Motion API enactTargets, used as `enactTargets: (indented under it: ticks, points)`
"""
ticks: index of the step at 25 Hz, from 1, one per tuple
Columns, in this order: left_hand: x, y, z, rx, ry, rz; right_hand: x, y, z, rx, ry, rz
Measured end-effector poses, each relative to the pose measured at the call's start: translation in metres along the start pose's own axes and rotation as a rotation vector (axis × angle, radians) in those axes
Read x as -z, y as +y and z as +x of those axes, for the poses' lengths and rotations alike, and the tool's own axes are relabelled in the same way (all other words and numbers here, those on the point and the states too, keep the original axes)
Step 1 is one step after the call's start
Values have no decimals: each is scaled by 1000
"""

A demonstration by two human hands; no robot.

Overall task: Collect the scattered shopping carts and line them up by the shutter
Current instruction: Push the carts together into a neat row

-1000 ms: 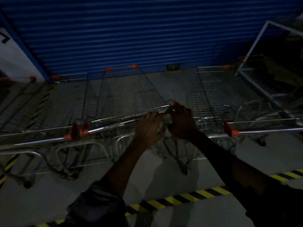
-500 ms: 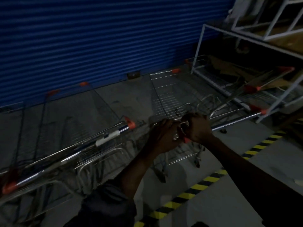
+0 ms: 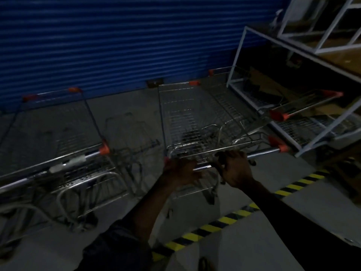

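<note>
Centre frame. Your left hand [image 3: 181, 171] and right hand [image 3: 234, 171] both grasped the handle [image 3: 261, 152] of the cart [image 3: 187, 118], fingers curled over the bar. The left hand sat at the handle's left end and the right hand just beside it, with a short stretch of bare bar between them. The cart's basket reached away from your hands toward the upper centre, and its far rim stood near the foot of the blue shutter [image 3: 117, 45]. The orange cap at the handle's right end lay close to the white rack [image 3: 237, 55] in the upper right.

Left of frame. A second cart [image 3: 78, 137] stood beside the held one, also pointing at the shutter. Its handle bore a pale label [image 3: 68, 163], too blurred to read.

Right of frame. A third cart [image 3: 304, 106] lay against the rack, tilted.

Lower frame. A yellow-and-black stripe [image 3: 214, 223] crossed the floor beneath your forearms.
</note>
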State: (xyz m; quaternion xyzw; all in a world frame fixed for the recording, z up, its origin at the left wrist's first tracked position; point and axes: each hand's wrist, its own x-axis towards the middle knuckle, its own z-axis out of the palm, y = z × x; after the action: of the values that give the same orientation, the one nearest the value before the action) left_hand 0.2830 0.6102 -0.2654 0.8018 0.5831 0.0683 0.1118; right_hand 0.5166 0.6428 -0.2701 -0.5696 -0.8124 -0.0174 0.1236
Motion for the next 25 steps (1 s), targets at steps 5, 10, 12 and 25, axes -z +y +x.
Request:
enactTargets:
  ticks: [5,10,12,25]
  points:
    - [18,8,-7,146,-60,121,-6,11,1,118,11,24]
    - [23,-4,-16,273,-105,119,-15,-9,5,157,83,70]
    - [25,-12,-17,246,-66,132,-17,-16,14,172,87,75]
    - [59,-136,-23,280,28,226,-32,-114,138,233,-200,27]
